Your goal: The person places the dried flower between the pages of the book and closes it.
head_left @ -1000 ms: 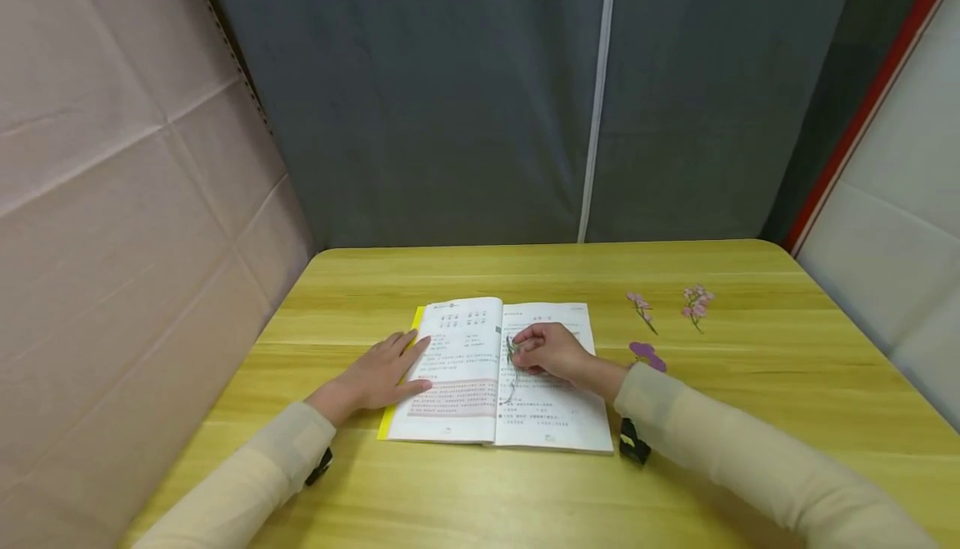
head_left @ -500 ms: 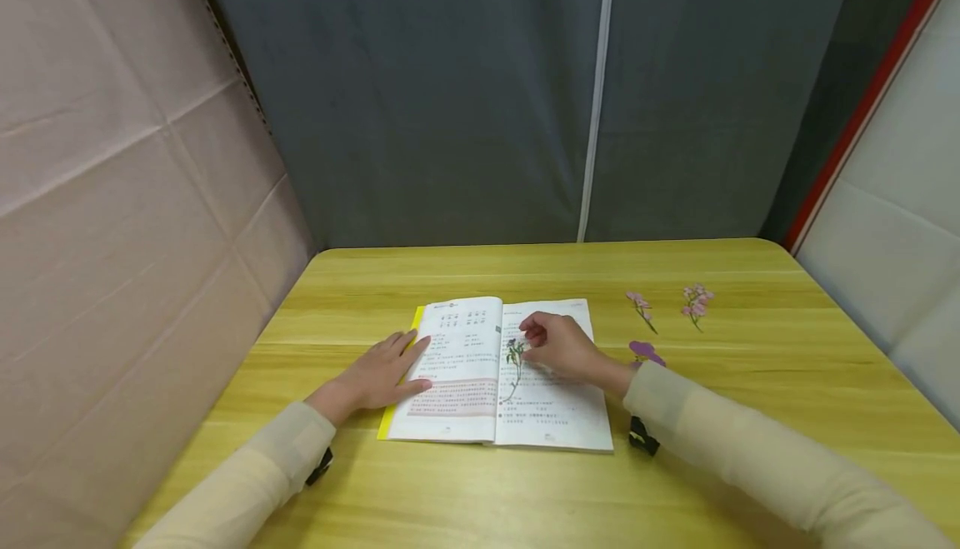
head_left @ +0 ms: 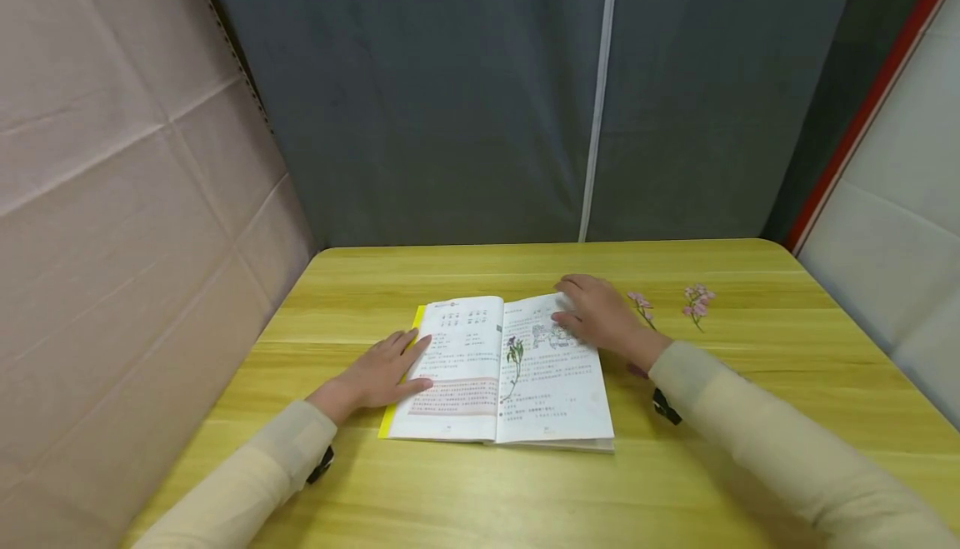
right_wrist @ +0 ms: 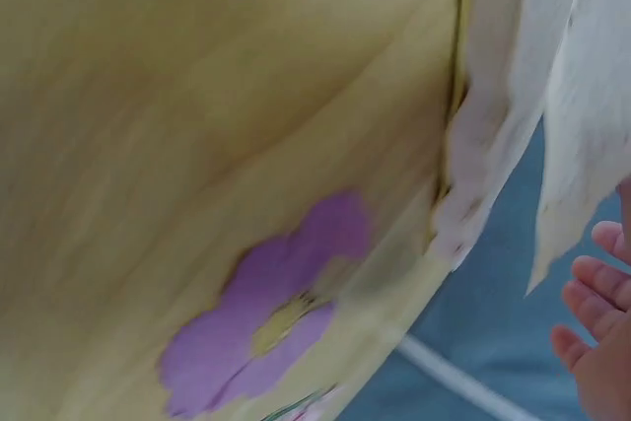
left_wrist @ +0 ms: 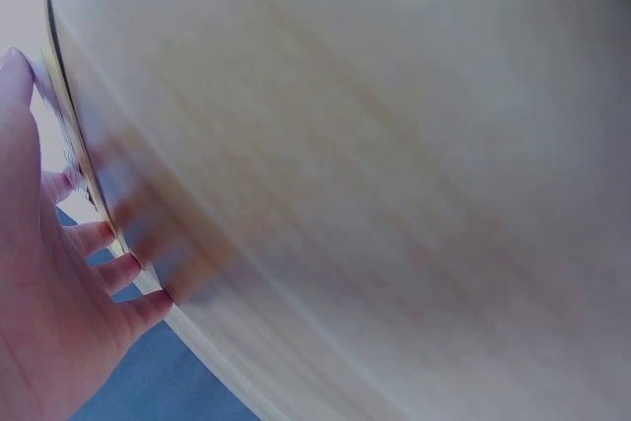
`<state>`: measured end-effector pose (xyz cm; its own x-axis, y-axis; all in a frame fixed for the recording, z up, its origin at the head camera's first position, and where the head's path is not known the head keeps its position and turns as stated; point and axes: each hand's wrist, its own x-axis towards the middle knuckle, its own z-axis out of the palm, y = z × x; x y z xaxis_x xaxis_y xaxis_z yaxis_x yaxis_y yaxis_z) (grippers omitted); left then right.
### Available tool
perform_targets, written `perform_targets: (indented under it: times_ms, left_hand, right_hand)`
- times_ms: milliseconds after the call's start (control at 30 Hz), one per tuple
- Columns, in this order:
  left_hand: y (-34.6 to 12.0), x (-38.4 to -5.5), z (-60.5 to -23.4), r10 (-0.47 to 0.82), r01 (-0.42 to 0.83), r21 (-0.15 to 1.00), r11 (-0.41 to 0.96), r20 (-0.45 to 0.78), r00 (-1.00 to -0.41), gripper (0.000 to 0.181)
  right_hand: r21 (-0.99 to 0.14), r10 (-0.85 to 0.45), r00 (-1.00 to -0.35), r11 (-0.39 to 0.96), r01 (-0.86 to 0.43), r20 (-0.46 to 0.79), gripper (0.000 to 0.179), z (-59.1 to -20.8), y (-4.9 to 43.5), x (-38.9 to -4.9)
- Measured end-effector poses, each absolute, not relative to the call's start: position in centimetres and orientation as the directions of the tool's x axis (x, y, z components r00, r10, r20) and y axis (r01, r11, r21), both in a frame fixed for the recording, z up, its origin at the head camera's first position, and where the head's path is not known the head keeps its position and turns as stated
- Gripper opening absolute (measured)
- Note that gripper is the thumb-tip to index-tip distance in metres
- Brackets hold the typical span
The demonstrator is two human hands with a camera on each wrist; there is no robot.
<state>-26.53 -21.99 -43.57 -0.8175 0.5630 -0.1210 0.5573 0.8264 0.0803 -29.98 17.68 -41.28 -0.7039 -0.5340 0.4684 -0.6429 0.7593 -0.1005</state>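
An open book (head_left: 461,428) with a yellow cover edge lies on the table. My left hand (head_left: 378,372) rests with spread fingers on the left page's outer edge; the left wrist view shows its fingertips at the book's side. My right hand (head_left: 603,316) is at the top outer corner of the right page (head_left: 573,403), thumb over the paper, holding that leaf slightly raised. In the right wrist view the lifted leaf (right_wrist: 587,96) stands apart from the pages below. A dried sprig (head_left: 514,357) with green leaves and a dark purple head lies on the right page near the fold.
Two pink flower sprigs, the nearer one (head_left: 641,306) and the farther one (head_left: 697,303), lie on the table (head_left: 465,503) at the right. A purple pressed flower (right_wrist: 246,327) lies beside the book, mostly behind my right wrist in the head view. A grey curtain (head_left: 450,116) hangs behind.
My right hand has let go of the sprig, leaving it on the right page, and moved up and right to the page corner, where the leaf has risen. My left hand stays put.
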Motion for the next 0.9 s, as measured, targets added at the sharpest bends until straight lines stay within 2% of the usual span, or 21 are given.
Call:
perform_targets:
  times_ms: [333, 533, 700, 900]
  left_hand:
    - [-21.9, -26.5, -43.5, 0.558, 0.552, 0.082, 0.830, -0.132, -0.820, 0.085]
    - [-22.0, -26.5, -43.5, 0.568, 0.562, 0.080, 0.823, -0.116, -0.815, 0.084]
    - [-22.0, -26.6, -43.5, 0.567, 0.562, 0.079, 0.824, -0.117, -0.815, 0.084]
    - [-21.9, -26.5, -43.4, 0.552, 0.548, 0.072, 0.833, -0.145, -0.821, 0.086]
  right_hand:
    - [-0.105, -0.532, -0.813, 0.818, -0.566, 0.238, 0.060, -42.5, 20.0, -30.7]
    - [-0.105, -0.550, -0.820, 0.816, -0.568, 0.161, 0.057, -43.1, 20.4, -30.7]
    - [-0.099, -0.541, -0.834, 0.829, -0.550, 0.106, 0.062, -43.2, 20.3, -30.7]
    - [-0.108, -0.534, -0.842, 0.835, -0.540, 0.079, 0.065, -43.2, 20.3, -30.7]
